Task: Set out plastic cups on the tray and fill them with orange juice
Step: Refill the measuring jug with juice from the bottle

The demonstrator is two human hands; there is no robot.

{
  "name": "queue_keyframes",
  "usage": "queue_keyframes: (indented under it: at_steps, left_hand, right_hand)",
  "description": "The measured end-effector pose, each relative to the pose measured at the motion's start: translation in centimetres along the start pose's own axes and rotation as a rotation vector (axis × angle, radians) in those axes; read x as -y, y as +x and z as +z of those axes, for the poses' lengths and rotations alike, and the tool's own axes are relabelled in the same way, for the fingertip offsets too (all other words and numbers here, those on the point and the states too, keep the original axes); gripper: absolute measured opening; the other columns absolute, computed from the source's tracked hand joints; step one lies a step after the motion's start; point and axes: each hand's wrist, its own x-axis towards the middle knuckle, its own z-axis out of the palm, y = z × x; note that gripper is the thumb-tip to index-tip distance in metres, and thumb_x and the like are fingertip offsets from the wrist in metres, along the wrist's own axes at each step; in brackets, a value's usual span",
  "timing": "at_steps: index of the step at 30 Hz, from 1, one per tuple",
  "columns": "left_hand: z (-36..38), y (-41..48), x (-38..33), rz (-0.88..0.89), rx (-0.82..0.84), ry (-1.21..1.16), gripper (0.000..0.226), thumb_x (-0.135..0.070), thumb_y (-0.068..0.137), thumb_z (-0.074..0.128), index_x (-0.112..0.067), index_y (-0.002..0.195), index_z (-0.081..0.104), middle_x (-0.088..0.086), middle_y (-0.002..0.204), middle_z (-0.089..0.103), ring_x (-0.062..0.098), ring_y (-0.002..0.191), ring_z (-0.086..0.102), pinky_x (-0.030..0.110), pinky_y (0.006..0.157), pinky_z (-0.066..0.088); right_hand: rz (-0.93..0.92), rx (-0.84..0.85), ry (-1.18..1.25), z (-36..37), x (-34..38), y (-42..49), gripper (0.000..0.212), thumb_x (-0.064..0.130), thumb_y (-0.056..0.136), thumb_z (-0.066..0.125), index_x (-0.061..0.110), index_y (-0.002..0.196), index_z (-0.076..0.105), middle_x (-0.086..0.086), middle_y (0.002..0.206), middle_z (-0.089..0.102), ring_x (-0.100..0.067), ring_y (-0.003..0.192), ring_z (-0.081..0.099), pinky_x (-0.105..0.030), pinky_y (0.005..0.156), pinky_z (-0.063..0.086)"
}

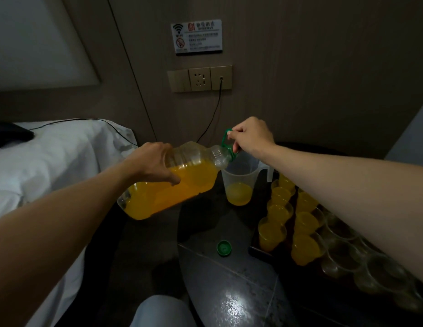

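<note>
A large clear juice bottle point(182, 182), about half full of orange juice, lies tilted with its neck over a clear measuring jug point(240, 182). My left hand point(154, 161) grips the bottle's body from above. My right hand point(250, 135) pinches the bottle's green carry handle point(226, 138) at the neck. The jug holds a little juice at its bottom. To the right, a dark tray point(257, 252) carries several plastic cups: the left rows point(272, 234) are filled with juice, the right rows point(347, 253) are empty. My right forearm hides part of the tray.
The green bottle cap point(224, 248) lies on the dark glossy table point(229, 291) in front of the tray. A white bed point(52, 161) lies to the left. A black cable point(215, 114) runs down from the wall socket point(200, 79) behind the jug.
</note>
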Motion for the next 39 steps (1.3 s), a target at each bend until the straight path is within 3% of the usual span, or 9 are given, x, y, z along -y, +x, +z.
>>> queue_keyframes:
  at_steps: [6,10,14,20,30,35,39]
  left_hand:
    - [0.0,-0.3,0.1,0.002,0.002,0.009,0.059,-0.04,0.069,0.088,-0.019,0.114,0.055,0.0,0.1,0.056,0.016,0.088,0.055,0.027,0.071,0.048]
    - [-0.2,-0.2,0.1,0.007,0.003,0.017,0.056,-0.039,0.069,0.088,-0.018,0.11,0.056,0.0,0.098,0.056,0.015,0.085,0.055,0.025,0.068,0.046]
    - [-0.6,0.0,0.0,0.004,-0.008,0.049,0.057,-0.041,0.068,0.088,-0.019,0.11,0.056,0.002,0.102,0.057,0.017,0.088,0.055,0.028,0.07,0.047]
    - [-1.0,0.0,0.1,0.002,0.005,0.058,0.063,-0.042,0.068,0.087,-0.02,0.118,0.055,0.001,0.105,0.057,0.017,0.092,0.056,0.031,0.077,0.052]
    - [-1.6,0.3,-0.5,-0.011,0.016,0.078,0.052,-0.04,0.067,0.087,-0.023,0.103,0.054,-0.002,0.094,0.055,0.011,0.082,0.052,0.025,0.062,0.041]
    - [-1.9,0.3,-0.5,-0.009,0.023,0.097,0.057,-0.042,0.068,0.087,-0.021,0.111,0.055,0.001,0.101,0.056,0.016,0.088,0.054,0.027,0.067,0.045]
    - [-2.1,0.2,-0.6,-0.016,0.033,0.114,0.056,-0.041,0.07,0.086,-0.02,0.113,0.056,0.003,0.106,0.058,0.02,0.097,0.052,0.025,0.065,0.04]
  right_hand:
    - [0.021,0.041,0.083,0.5,-0.6,0.1,0.023,0.027,0.1,0.064,0.017,0.085,0.079,0.006,0.061,0.072,-0.003,0.071,0.071,-0.03,0.084,0.058]
    - [0.037,0.044,0.103,0.6,-0.6,0.0,0.022,0.026,0.1,0.063,0.014,0.091,0.079,0.003,0.065,0.073,-0.005,0.07,0.072,-0.023,0.072,0.053]
    - [0.051,0.045,0.148,0.7,-0.6,0.0,0.022,0.024,0.1,0.064,0.012,0.091,0.08,0.0,0.064,0.074,-0.011,0.066,0.074,-0.035,0.072,0.063]
    - [0.093,0.082,0.237,0.2,-0.4,-0.4,0.017,0.017,0.1,0.063,0.006,0.095,0.076,-0.009,0.071,0.074,-0.016,0.064,0.075,-0.029,0.057,0.062]
    - [0.094,0.092,0.257,0.3,-0.7,-0.3,0.017,0.016,0.1,0.064,0.004,0.096,0.076,-0.009,0.071,0.074,-0.014,0.063,0.074,-0.027,0.056,0.061]
    - [0.113,0.122,0.288,0.2,-0.8,-0.4,0.016,0.015,0.1,0.062,0.005,0.102,0.074,-0.009,0.074,0.074,-0.014,0.063,0.074,-0.026,0.056,0.061]
    - [0.118,0.122,0.296,0.4,-0.9,-0.4,0.016,0.015,0.1,0.062,0.004,0.105,0.073,-0.009,0.075,0.074,-0.014,0.064,0.074,-0.025,0.056,0.061]
